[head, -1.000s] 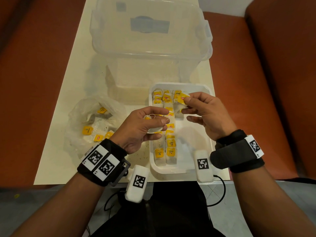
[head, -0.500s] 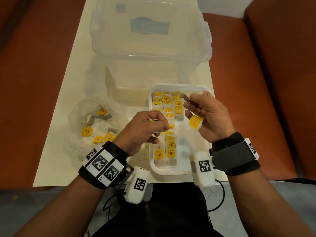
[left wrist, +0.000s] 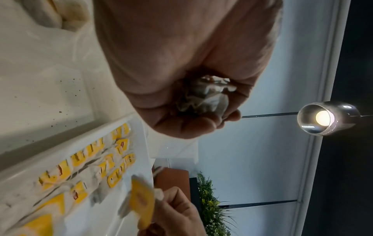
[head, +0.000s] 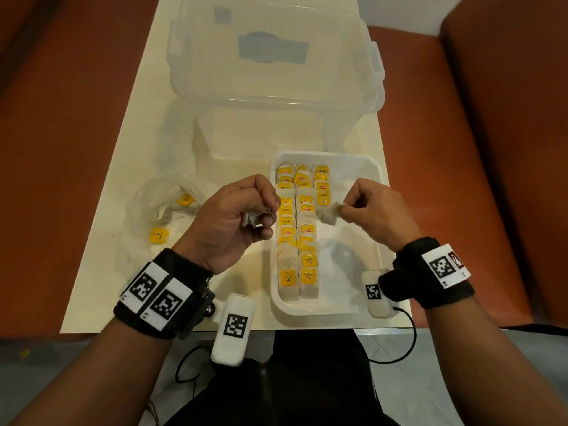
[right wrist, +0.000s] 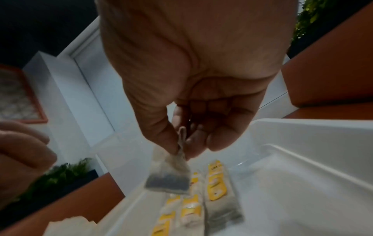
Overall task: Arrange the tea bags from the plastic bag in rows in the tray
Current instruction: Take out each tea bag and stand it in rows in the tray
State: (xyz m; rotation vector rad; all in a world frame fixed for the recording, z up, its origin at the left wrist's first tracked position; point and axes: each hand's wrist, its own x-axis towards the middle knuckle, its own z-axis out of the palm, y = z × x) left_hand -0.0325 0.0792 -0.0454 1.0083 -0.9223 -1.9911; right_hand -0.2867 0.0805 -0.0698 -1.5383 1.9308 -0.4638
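I am holding my right hand (head: pixel 373 210) above the white tray (head: pixel 379 179), over the bare part just right of the third row, knuckles up and fingers curled down; thumb and forefinger are pinching the top edge of one tea bag (right wrist: pixel 169 174), which is hanging tilted below them, clear of the tray floor. My left hand (head: pixel 233 216) is hovering at the tray's left rim, fist-like, fingers closing around a crumpled wad of tea bag paper (left wrist: pixel 203 95); how many bags are in that wad I cannot tell, since the palm is covering most of it. The rows of tea bags (head: pixel 296 229) are lying inside the tray: two long rows running from far wall to near wall, and a short third row at the far end. The plastic bag (head: pixel 159 219) is sitting on the table (head: pixel 101 265) well left of the tray, a few yellow tags showing through; its contents are hazy. The clear storage box (head: pixel 276 56) is standing just beyond the tray.
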